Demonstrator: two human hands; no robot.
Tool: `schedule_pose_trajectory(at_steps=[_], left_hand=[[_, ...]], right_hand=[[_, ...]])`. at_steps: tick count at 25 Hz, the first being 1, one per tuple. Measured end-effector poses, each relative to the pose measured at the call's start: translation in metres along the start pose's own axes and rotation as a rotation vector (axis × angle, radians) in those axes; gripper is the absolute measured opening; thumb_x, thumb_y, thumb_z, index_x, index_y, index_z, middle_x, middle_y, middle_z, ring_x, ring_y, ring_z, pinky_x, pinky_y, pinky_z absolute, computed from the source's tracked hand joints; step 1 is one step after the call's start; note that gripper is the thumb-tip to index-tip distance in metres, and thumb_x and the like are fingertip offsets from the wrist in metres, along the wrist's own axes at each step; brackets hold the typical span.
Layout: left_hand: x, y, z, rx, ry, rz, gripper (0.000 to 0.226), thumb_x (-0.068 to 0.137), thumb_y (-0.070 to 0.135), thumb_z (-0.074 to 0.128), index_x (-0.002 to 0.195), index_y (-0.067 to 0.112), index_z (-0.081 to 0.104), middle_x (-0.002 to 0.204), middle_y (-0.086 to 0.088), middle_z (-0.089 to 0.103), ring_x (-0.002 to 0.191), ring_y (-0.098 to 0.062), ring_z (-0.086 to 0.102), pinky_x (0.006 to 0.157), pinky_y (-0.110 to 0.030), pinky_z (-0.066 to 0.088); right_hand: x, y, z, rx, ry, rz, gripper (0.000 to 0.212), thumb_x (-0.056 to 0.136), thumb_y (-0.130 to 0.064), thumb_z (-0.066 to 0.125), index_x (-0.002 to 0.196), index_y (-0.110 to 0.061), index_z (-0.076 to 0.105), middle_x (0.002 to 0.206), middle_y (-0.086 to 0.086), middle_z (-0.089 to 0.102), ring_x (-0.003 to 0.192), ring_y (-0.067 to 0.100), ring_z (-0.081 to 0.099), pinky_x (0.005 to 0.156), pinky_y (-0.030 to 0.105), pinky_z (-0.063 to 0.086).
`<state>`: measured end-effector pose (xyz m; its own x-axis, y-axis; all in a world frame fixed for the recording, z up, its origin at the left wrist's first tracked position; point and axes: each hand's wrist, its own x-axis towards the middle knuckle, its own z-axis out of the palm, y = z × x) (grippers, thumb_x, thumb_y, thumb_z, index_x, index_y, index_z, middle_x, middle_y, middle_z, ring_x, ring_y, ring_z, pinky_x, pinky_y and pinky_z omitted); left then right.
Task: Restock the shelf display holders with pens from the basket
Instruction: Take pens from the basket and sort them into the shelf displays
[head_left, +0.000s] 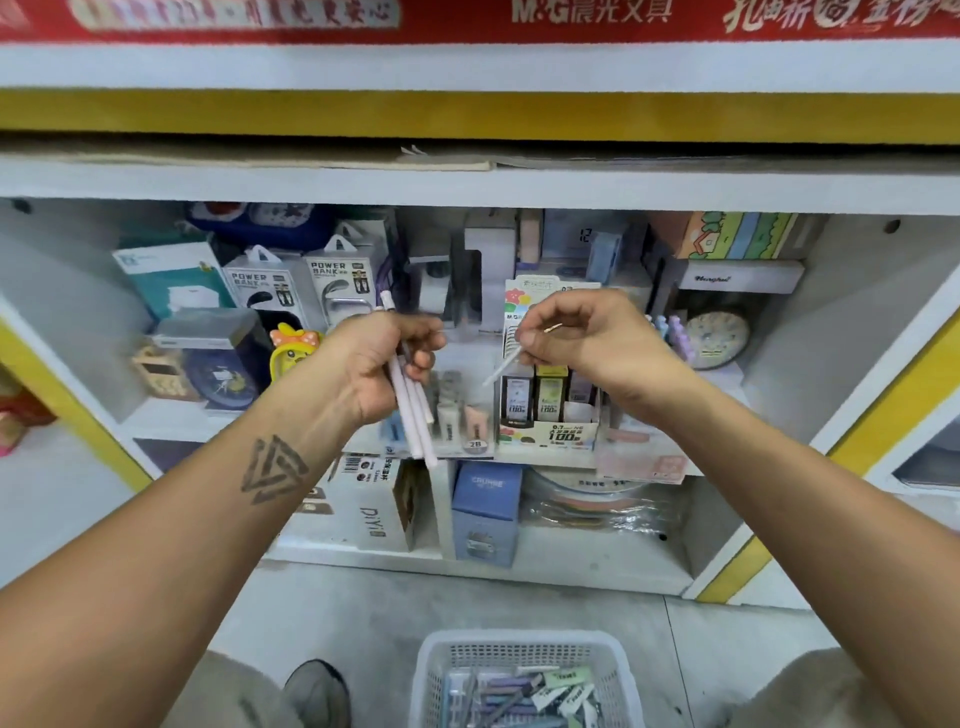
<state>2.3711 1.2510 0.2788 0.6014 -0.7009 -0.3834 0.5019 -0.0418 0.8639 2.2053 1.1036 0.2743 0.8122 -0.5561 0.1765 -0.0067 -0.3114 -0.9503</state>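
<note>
Before the stocked shelf (519, 182), your left hand (379, 358) grips a bundle of pale pens (413, 410), their long axes running near upright. Your right hand (582, 338) pinches a single pen (506, 364), tip slanting down-left, directly above the display holder (545, 415); that hand is nearer it. The basket (524, 675) sits on the floor below.

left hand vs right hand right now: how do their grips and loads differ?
Load: the left hand holds a bundle of pale pink pens; the right hand holds a single white pen.
Grip: the left hand wraps the bundle in its fist; the right hand pinches its pen at the fingertips.
Pose: the bundle runs steeply down and right; the single pen slants down and left.
Shared: both hands are raised before the shelf, above the basket.
</note>
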Motion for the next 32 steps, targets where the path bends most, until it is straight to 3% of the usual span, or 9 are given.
schedule_pose_trajectory(at_steps=[2, 5, 8, 13, 15, 18, 22, 24, 32], left_hand=[[-0.001, 0.001, -0.02, 0.017, 0.014, -0.013, 0.016, 0.097, -0.001, 0.044, 0.093, 0.006, 0.058, 0.065, -0.006, 0.058, 0.037, -0.007, 0.04, 0.035, -0.016, 0.029], [-0.001, -0.002, -0.04, 0.042, 0.02, -0.047, 0.017, 0.098, -0.001, 0.043, 0.091, 0.006, 0.058, 0.064, -0.007, 0.06, 0.036, -0.008, 0.04, 0.035, -0.016, 0.029], [-0.001, -0.003, -0.056, 0.063, 0.024, -0.06, 0.018, 0.098, -0.001, 0.042, 0.092, 0.005, 0.057, 0.067, -0.008, 0.058, 0.036, -0.008, 0.04, 0.034, -0.015, 0.029], [-0.008, 0.002, -0.072, 0.05, 0.037, -0.048, 0.014, 0.096, -0.002, 0.045, 0.094, 0.004, 0.058, 0.069, -0.009, 0.059, 0.036, -0.009, 0.041, 0.034, -0.015, 0.03], [-0.01, 0.003, -0.074, 0.041, 0.028, -0.049, 0.014, 0.096, -0.002, 0.045, 0.095, 0.004, 0.058, 0.068, -0.009, 0.059, 0.036, -0.009, 0.041, 0.033, -0.015, 0.03], [-0.013, 0.003, -0.074, 0.03, 0.02, -0.056, 0.013, 0.096, -0.002, 0.046, 0.096, 0.004, 0.058, 0.069, -0.009, 0.059, 0.036, -0.009, 0.042, 0.034, -0.016, 0.03], [-0.014, 0.002, -0.073, 0.029, 0.022, -0.064, 0.013, 0.096, -0.001, 0.047, 0.095, 0.004, 0.058, 0.068, -0.009, 0.06, 0.036, -0.009, 0.042, 0.033, -0.016, 0.03], [-0.013, 0.002, -0.072, 0.024, 0.023, -0.071, 0.014, 0.096, -0.002, 0.046, 0.094, 0.004, 0.058, 0.068, -0.009, 0.06, 0.035, -0.01, 0.041, 0.034, -0.015, 0.03], [-0.012, 0.002, -0.071, 0.023, 0.025, -0.078, 0.018, 0.097, -0.003, 0.042, 0.094, 0.004, 0.057, 0.066, -0.009, 0.06, 0.036, -0.009, 0.041, 0.034, -0.015, 0.03]], right_hand=[[0.008, 0.003, 0.015, -0.096, -0.011, 0.019, 0.011, 0.087, 0.003, 0.072, 0.097, 0.001, 0.073, 0.091, 0.017, 0.077, 0.089, 0.027, 0.075, 0.086, 0.031, 0.057], [0.018, 0.005, 0.029, -0.18, -0.015, 0.046, 0.019, 0.086, 0.005, 0.071, 0.1, -0.006, 0.075, 0.095, 0.02, 0.076, 0.096, 0.039, 0.071, 0.09, 0.047, 0.055], [0.025, 0.005, 0.039, -0.253, -0.046, 0.021, 0.021, 0.087, 0.005, 0.07, 0.101, -0.011, 0.075, 0.098, 0.026, 0.072, 0.083, 0.038, 0.066, 0.079, 0.04, 0.054], [0.035, 0.006, 0.053, -0.388, -0.051, -0.044, 0.022, 0.087, 0.001, 0.073, 0.102, -0.014, 0.076, 0.1, 0.006, 0.075, 0.095, 0.024, 0.071, 0.087, 0.038, 0.059], [0.041, 0.009, 0.058, -0.388, -0.036, -0.054, 0.015, 0.089, -0.007, 0.073, 0.1, -0.016, 0.076, 0.091, 0.001, 0.076, 0.09, 0.017, 0.073, 0.087, 0.033, 0.058], [0.05, 0.013, 0.062, -0.436, 0.051, -0.097, 0.006, 0.093, -0.016, 0.071, 0.092, -0.021, 0.072, 0.072, -0.001, 0.074, 0.07, 0.007, 0.073, 0.083, 0.037, 0.061], [0.059, 0.025, 0.066, -0.77, 0.052, -0.243, 0.018, 0.1, -0.009, 0.05, 0.112, -0.018, 0.061, 0.085, 0.006, 0.067, 0.079, 0.023, 0.068, 0.077, 0.044, 0.059], [0.062, 0.03, 0.07, -0.906, 0.013, -0.259, 0.013, 0.099, -0.012, 0.051, 0.11, -0.017, 0.058, 0.09, 0.012, 0.067, 0.082, 0.032, 0.066, 0.075, 0.045, 0.057], [0.067, 0.042, 0.078, -0.959, -0.103, -0.232, 0.01, 0.096, -0.012, 0.061, 0.104, -0.015, 0.066, 0.094, 0.008, 0.07, 0.084, 0.027, 0.066, 0.078, 0.043, 0.056]])
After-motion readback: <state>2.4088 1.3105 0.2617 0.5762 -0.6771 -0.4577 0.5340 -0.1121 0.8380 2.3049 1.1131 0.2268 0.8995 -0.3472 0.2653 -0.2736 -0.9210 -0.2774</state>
